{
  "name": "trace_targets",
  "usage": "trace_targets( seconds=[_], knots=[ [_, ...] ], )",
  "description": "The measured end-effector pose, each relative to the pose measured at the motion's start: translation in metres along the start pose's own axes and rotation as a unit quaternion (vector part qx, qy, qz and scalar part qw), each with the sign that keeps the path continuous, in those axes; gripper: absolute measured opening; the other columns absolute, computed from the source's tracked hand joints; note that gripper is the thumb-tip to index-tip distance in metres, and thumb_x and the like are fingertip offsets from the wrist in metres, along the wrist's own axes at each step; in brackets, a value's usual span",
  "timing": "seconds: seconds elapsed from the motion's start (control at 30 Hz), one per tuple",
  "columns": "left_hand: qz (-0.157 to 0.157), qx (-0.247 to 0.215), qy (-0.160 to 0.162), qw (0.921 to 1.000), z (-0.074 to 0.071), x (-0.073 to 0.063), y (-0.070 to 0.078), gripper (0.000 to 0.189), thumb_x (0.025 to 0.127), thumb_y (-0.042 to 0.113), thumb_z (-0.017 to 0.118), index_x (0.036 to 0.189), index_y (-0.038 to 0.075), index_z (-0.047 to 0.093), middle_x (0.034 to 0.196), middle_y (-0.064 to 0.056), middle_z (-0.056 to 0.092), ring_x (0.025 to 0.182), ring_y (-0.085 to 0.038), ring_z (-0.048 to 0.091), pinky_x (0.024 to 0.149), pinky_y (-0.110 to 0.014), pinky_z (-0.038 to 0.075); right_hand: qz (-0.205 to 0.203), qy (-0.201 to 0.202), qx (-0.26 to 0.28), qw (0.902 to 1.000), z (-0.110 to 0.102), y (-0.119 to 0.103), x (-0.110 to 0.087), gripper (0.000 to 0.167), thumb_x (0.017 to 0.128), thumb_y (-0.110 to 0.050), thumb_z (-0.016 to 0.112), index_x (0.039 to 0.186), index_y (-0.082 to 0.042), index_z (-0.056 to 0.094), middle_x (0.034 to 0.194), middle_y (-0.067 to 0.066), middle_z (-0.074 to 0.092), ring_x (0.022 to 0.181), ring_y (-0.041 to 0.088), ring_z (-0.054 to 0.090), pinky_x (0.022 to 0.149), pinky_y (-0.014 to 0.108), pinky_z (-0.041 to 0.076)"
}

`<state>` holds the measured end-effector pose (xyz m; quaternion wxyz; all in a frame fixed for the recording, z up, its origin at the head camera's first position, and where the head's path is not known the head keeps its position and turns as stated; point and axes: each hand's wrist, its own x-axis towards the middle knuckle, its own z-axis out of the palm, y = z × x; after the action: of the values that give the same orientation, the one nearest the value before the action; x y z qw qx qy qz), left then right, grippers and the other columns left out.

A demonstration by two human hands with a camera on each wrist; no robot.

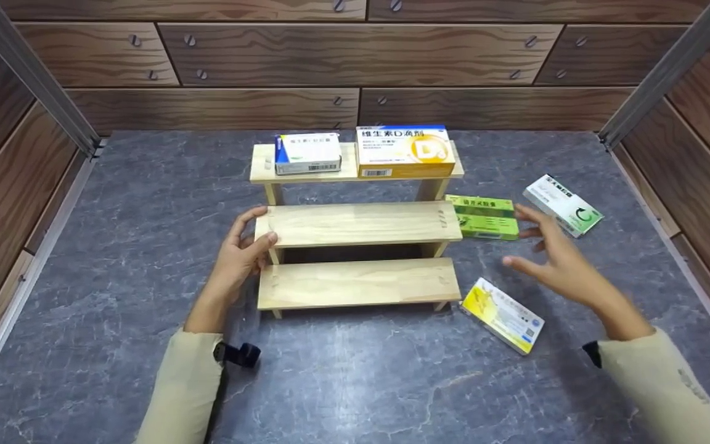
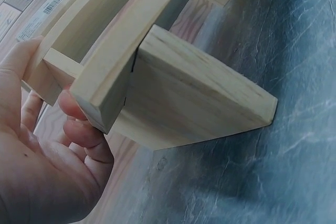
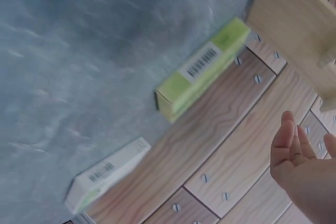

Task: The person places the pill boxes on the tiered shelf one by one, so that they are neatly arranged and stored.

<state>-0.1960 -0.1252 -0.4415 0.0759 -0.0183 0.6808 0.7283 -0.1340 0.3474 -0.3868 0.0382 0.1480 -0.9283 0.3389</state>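
Note:
A three-step wooden stand (image 1: 358,223) stands mid-table. My left hand (image 1: 241,250) grips the left end of its middle step, thumb on top; in the left wrist view, the left hand (image 2: 58,156) has fingers curled at the step ends. My right hand (image 1: 558,262) is held over the table with fingers spread and nothing in them, its fingertips close to a green medicine box (image 1: 485,217) beside the stand. In the right wrist view, the right hand (image 3: 304,166) is apart from the green box. A yellow-and-white medicine box (image 1: 503,316) lies nearer me.
On the top step sit a blue-and-white medicine box (image 1: 309,153) and an orange-and-white vitamin D box (image 1: 404,151). A white-and-green medicine box (image 1: 563,205) lies at the far right. Wood-patterned walls (image 1: 355,55) enclose the grey marbled tabletop (image 1: 355,382).

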Motion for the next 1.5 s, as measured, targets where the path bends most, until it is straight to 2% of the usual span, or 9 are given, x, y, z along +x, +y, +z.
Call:
trace_targets(
  seconds=[0.13, 0.33, 0.53, 0.6, 0.8, 0.93, 1.13, 1.3, 1.5],
  knots=[
    [-0.003, -0.005, 0.002, 1.0, -0.002, -0.001, 0.001, 0.052, 0.093, 0.009, 0.062, 0.14, 0.023, 0.044, 0.071, 0.004, 0.059, 0.05, -0.008, 0.044, 0.048, -0.021, 0.033, 0.018, -0.024, 0.017, 0.9994, 0.006, -0.001, -0.014, 0.091, 0.086, -0.012, 0.073, 0.153, -0.011, 0.012, 0.143, 0.024, 0.035, 0.117, 0.04, 0.047, 0.087, 0.019, 0.035],
    [0.0, -0.009, 0.002, 1.0, -0.002, -0.002, 0.001, 0.052, 0.093, 0.008, 0.062, 0.14, 0.022, 0.045, 0.071, 0.004, 0.059, 0.05, -0.008, 0.044, 0.048, -0.021, 0.032, 0.032, -0.041, 0.021, 0.9984, 0.013, 0.0, -0.033, 0.091, 0.086, -0.014, 0.073, 0.153, -0.01, 0.011, 0.144, 0.024, 0.031, 0.12, 0.042, 0.045, 0.09, 0.033, 0.037],
    [0.008, 0.009, -0.007, 0.9999, -0.003, -0.003, 0.0, 0.052, 0.094, 0.01, 0.062, 0.141, 0.023, 0.043, 0.072, 0.005, 0.058, 0.05, -0.008, 0.043, 0.048, -0.022, 0.032, 0.058, -0.063, 0.04, 0.9955, 0.025, 0.009, -0.051, 0.089, 0.087, -0.017, 0.073, 0.152, -0.005, 0.013, 0.146, 0.027, 0.026, 0.122, 0.046, 0.041, 0.094, 0.062, 0.036],
    [0.01, 0.016, -0.009, 0.9998, -0.003, -0.003, 0.0, 0.052, 0.095, 0.011, 0.061, 0.141, 0.024, 0.043, 0.072, 0.005, 0.057, 0.05, -0.008, 0.043, 0.049, -0.022, 0.032, 0.065, -0.071, 0.039, 0.9946, 0.03, 0.012, -0.056, 0.088, 0.086, -0.019, 0.073, 0.151, -0.003, 0.016, 0.145, 0.029, 0.027, 0.122, 0.048, 0.04, 0.093, 0.066, 0.036],
    [0.007, 0.013, -0.006, 0.9999, -0.003, -0.004, 0.0, 0.051, 0.094, 0.012, 0.061, 0.141, 0.024, 0.043, 0.069, 0.006, 0.056, 0.05, -0.008, 0.043, 0.049, -0.022, 0.033, 0.071, -0.09, -0.005, 0.9934, 0.04, 0.019, -0.069, 0.087, 0.082, -0.027, 0.077, 0.146, 0.002, 0.026, 0.14, 0.031, 0.034, 0.124, 0.05, 0.04, 0.095, 0.067, 0.037],
    [0.003, 0.011, -0.005, 0.9999, -0.003, -0.004, -0.001, 0.051, 0.094, 0.012, 0.062, 0.14, 0.024, 0.044, 0.07, 0.006, 0.057, 0.05, -0.008, 0.043, 0.049, -0.022, 0.033, 0.059, -0.077, -0.044, 0.9943, 0.044, 0.021, -0.075, 0.088, 0.075, -0.03, 0.082, 0.141, 0.004, 0.035, 0.135, 0.032, 0.043, 0.123, 0.049, 0.043, 0.097, 0.067, 0.035],
    [-0.002, 0.012, -0.001, 0.9999, -0.001, -0.003, -0.001, 0.051, 0.094, 0.012, 0.063, 0.14, 0.025, 0.045, 0.07, 0.005, 0.057, 0.05, -0.008, 0.043, 0.048, -0.022, 0.033, 0.075, -0.073, -0.075, 0.9916, 0.049, 0.022, -0.081, 0.088, 0.07, -0.034, 0.084, 0.139, -0.001, 0.04, 0.128, 0.029, 0.049, 0.117, 0.046, 0.047, 0.095, 0.066, 0.037],
    [0.003, 0.008, -0.005, 1.0, 0.0, -0.002, 0.001, 0.051, 0.094, 0.012, 0.063, 0.14, 0.024, 0.045, 0.072, 0.006, 0.059, 0.05, -0.007, 0.043, 0.048, -0.021, 0.033, 0.071, -0.067, -0.105, 0.9896, 0.05, 0.021, -0.082, 0.088, 0.067, -0.035, 0.086, 0.137, -0.003, 0.043, 0.125, 0.026, 0.052, 0.113, 0.043, 0.049, 0.091, 0.063, 0.04],
    [0.002, 0.01, -0.01, 0.9999, -0.001, -0.002, 0.001, 0.051, 0.094, 0.013, 0.062, 0.14, 0.025, 0.044, 0.075, 0.005, 0.058, 0.051, -0.008, 0.043, 0.049, -0.022, 0.032, 0.08, -0.086, -0.116, 0.9863, 0.049, 0.019, -0.081, 0.084, 0.07, -0.041, 0.084, 0.137, -0.009, 0.045, 0.125, 0.02, 0.052, 0.115, 0.041, 0.048, 0.09, 0.062, 0.04]
  ],
)
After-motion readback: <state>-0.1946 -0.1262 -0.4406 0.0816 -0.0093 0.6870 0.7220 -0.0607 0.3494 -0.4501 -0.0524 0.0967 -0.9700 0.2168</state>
